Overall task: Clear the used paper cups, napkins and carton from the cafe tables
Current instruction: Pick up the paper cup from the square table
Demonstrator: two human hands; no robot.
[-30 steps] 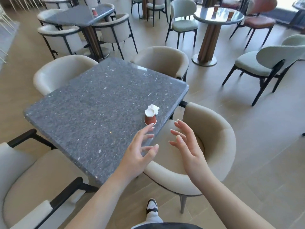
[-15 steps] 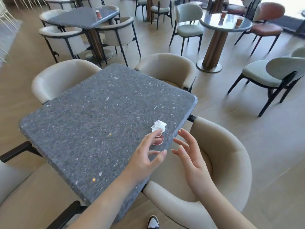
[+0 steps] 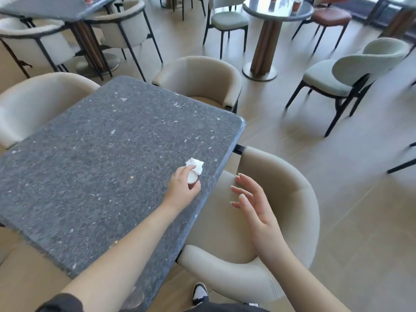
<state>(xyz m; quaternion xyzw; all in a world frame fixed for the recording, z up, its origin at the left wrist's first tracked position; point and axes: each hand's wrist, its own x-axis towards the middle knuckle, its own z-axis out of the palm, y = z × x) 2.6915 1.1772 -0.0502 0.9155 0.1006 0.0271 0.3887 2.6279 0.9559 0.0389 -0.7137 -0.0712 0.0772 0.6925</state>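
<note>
Head view: the left hand (image 3: 182, 185) curls round a small paper cup (image 3: 192, 177) near the right edge of the grey speckled stone table (image 3: 96, 154) — a crumpled white napkin (image 3: 196, 164) touches it. The right hand (image 3: 254, 206) hovers open-fingered over a beige tub chair (image 3: 290, 199).

The person's arms were bare from the wrists up past the elbows. A dark sleeve (image 3: 59, 303) covered the left upper arm at the bottom edge of the view. The left hand (image 3: 182, 187) and the right hand (image 3: 254, 207) wore no gloves, rings or watch that showed. The nails on the right hand were long and pale. Dark clothing (image 3: 225, 308) showed at the bottom centre, and below it a black-and-white shoe (image 3: 200, 293) on the floor.
</note>
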